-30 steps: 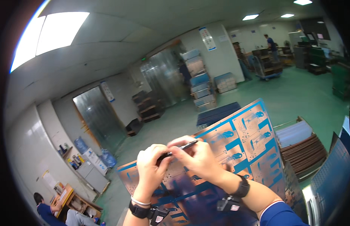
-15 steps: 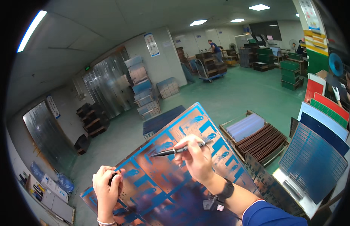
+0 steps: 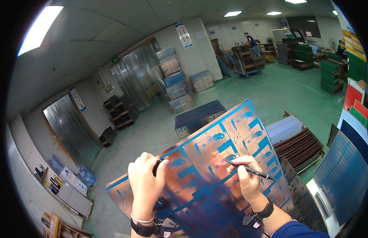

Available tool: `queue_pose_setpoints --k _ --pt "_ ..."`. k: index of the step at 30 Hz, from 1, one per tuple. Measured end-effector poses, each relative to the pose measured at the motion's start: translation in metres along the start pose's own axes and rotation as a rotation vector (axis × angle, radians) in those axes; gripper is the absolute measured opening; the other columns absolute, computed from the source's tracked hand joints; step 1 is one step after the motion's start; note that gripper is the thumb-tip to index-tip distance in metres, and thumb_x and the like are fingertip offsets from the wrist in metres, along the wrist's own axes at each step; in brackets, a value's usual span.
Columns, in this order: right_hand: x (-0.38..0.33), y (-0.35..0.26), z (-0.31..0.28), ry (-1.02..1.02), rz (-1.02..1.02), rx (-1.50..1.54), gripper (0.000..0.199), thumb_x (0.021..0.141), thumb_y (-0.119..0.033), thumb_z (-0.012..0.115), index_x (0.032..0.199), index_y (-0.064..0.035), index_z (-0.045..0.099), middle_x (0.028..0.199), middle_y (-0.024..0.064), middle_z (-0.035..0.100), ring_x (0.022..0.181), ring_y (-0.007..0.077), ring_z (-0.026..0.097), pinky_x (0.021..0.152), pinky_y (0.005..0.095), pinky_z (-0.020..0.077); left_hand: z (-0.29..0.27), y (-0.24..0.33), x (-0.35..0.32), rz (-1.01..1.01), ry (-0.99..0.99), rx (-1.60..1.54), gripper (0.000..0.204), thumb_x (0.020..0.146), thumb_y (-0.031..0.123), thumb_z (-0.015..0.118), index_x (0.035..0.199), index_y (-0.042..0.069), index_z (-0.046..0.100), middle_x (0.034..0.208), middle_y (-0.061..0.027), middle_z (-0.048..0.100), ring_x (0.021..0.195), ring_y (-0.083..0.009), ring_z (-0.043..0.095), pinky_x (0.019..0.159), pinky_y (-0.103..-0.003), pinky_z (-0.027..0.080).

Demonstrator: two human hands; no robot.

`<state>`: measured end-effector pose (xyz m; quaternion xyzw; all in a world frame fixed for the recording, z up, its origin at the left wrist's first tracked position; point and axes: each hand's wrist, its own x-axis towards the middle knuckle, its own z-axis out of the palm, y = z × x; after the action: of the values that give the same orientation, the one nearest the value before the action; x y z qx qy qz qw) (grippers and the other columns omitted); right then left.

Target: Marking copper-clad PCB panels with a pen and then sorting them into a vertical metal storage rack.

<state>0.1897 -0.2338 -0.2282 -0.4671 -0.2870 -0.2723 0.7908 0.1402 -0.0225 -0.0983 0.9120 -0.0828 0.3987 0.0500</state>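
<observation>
The right hand [image 3: 249, 177] is pinching a thin black pen [image 3: 256, 172]; the pen is slanting, its tip pointing up-left over a flat copper-and-blue board [image 3: 196, 174], which is lying tilted under both hands; whether they're touching, I cannot tell; the left hand [image 3: 146, 175], farther from the tip, is clutching a small black thing [image 3: 156, 167].

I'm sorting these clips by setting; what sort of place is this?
Probably a circuit-board workshop: a large panel patterned in copper and blue is in the foreground, brown boards stand closely packed to its right, and a loaded blue trolley stands farther back.
</observation>
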Motion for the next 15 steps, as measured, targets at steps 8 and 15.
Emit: queue_pose_setpoints --k 8,15 --pt "-0.007 0.031 0.007 0.091 -0.062 -0.161 0.018 0.08 -0.001 0.059 0.093 -0.0006 0.047 0.083 0.0089 0.055 0.074 0.0098 0.058 0.068 0.0243 0.0503 -0.008 0.014 0.001 -0.028 0.051 0.051 0.023 0.08 0.019 0.064 0.067 0.003 0.055 0.072 -0.0075 0.051 0.066 -0.0246 0.044 0.063 -0.033 0.031" --pt "-0.007 0.034 0.013 0.148 -0.143 -0.184 0.016 0.078 -0.003 0.062 0.088 -0.0016 0.049 0.077 0.0081 0.06 0.066 0.0109 0.062 0.061 0.0231 0.0513 -0.019 0.022 -0.004 -0.026 0.054 0.138 0.021 0.078 0.022 0.066 0.072 0.003 0.059 0.075 -0.0064 0.053 0.07 -0.0229 0.049 0.066 -0.034 0.033"
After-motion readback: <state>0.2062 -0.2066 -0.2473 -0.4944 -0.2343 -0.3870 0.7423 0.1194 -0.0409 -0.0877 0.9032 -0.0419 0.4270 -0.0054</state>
